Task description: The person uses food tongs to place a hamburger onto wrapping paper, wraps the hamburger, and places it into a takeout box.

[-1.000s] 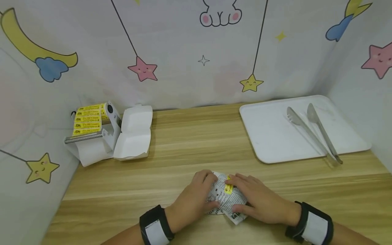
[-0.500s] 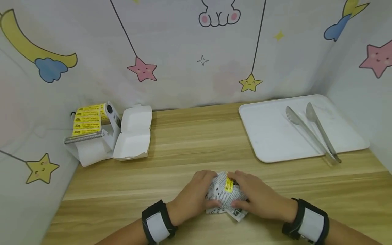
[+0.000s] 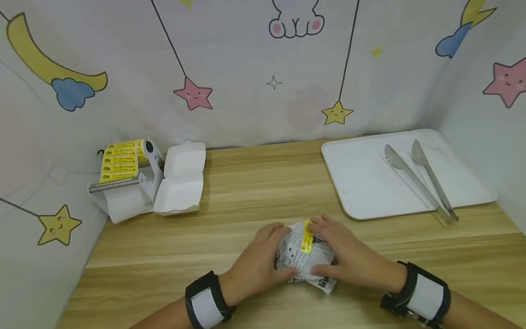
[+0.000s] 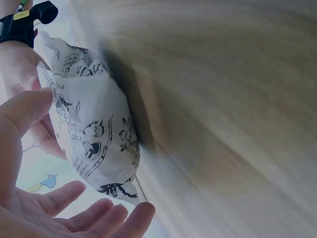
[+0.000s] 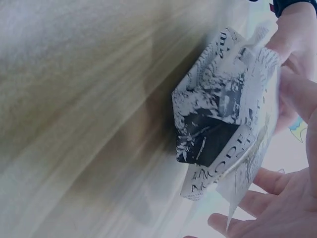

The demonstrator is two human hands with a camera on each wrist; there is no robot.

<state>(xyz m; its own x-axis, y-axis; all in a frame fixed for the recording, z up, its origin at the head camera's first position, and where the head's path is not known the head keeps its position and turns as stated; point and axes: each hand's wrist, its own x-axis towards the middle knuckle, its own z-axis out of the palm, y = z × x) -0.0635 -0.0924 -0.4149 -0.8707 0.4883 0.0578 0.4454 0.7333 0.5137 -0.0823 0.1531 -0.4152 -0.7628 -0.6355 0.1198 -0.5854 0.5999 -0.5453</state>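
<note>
A round package (image 3: 302,262) wrapped in newsprint-patterned paper sits between both hands, with a yellow sticker (image 3: 307,237) across its top. My left hand (image 3: 259,260) grips its left side, fingers at the far side and thumb at the near side. On the opposite side my right hand (image 3: 353,253) holds it the same way. A loose paper corner (image 3: 324,284) pokes out at the near right. In the left wrist view the wrapper (image 4: 94,129) shows line drawings and a shadow beside it on the wood. The right wrist view shows folded paper flaps (image 5: 213,99). What is inside is hidden.
A dispenser with a roll of yellow stickers (image 3: 121,160) stands at the back left. Beside it lies an unfolded white carton (image 3: 181,183). At the back right a white tray (image 3: 357,183) holds metal tongs (image 3: 427,183). A patterned wall (image 3: 246,123) closes off the back.
Both hands have moved slightly away from me with the package, which now appears higher in the head view. The loose paper corner sticks out less than before.
</note>
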